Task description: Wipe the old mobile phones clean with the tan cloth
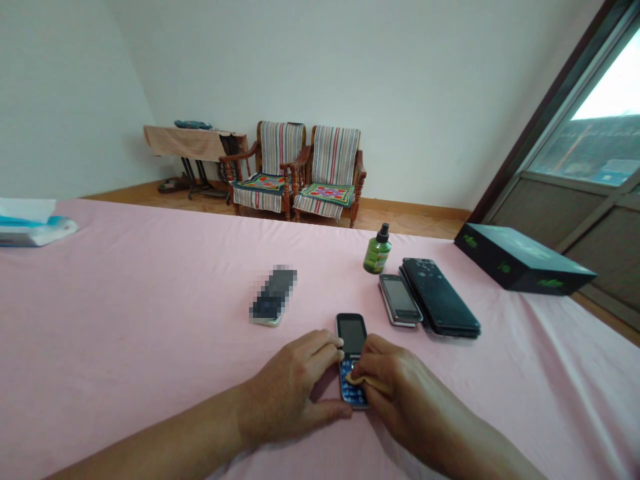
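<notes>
A black keypad mobile phone with blue-lit-looking keys lies face up on the pink cloth in front of me. My left hand grips it along the left side, fingertips at the upper edge and thumb at the lower corner. Over the keypad, my right hand pinches a small yellowish cloth, its tip pressed on the keys. Part of the phone's right side is hidden behind the right hand.
Beyond lie a blurred-out phone, a stacked grey phone and larger dark phones or tablets. A green spray bottle stands behind them. A black box sits at right, a tissue pack at far left.
</notes>
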`<state>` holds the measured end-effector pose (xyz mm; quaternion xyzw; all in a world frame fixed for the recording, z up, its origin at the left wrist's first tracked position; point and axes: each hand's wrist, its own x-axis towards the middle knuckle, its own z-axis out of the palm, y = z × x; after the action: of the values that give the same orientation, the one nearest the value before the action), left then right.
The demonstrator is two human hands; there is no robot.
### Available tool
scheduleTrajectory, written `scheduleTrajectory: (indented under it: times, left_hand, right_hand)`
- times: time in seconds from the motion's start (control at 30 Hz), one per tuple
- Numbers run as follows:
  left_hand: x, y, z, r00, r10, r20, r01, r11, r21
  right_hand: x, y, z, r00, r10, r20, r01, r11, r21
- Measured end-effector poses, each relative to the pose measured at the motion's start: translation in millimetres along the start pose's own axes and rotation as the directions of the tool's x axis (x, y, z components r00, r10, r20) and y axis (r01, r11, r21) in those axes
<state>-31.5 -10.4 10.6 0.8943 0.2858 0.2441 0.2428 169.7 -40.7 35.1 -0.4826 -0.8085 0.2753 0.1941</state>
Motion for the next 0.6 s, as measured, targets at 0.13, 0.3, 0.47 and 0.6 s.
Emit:
scheduleTrajectory:
  times: [0.13, 0.3, 0.47, 0.6]
  left_hand:
    - [0, 0, 0, 1.000, 0.001, 0.015, -0.001, 1.000, 0.008]
    - [0, 0, 1, 1.000, -0.004, 0.009, 0.004, 1.000, 0.013]
    - [0, 0, 0, 1.000, 0.005, 0.005, -0.005, 1.000, 0.010]
    - [-1, -1, -1, 1.000, -0.001, 0.014, 0.001, 1.000, 0.011]
  right_hand:
    - [-1, 4, -4, 0.999, 0.031, -0.022, -0.031, 1.000, -0.004]
    - [2, 3, 5, 0.999, -0.026, -0.024, 0.028, 0.997, 0.065]
    - [-1, 6, 4, 0.997, 0.023, -0.075, -0.021, 0.999, 0.032]
    - [-5, 13, -8, 0.994, 0.053, -0.095, -0.055, 0.998, -0.021]
